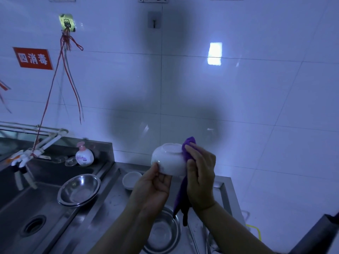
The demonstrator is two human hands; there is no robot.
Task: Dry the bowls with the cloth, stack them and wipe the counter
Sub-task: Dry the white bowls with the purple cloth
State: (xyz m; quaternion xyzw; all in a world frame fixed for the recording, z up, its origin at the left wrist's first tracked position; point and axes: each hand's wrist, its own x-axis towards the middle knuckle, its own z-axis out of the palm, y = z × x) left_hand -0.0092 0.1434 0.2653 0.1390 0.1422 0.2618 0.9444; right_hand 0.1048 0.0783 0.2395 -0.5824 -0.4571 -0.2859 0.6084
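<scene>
Head view: my left hand (153, 186) grips the rim of a white bowl (167, 159) held bottom-up above the steel counter (110, 195), fingers closed on it. My right hand (200, 173) presses a purple cloth (187, 149) against the bowl's side, fingers clamped on the cloth.

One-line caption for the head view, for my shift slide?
Left hand holds a white bowl upside down while the right hand rubs it with a purple cloth above the steel counter.
</scene>
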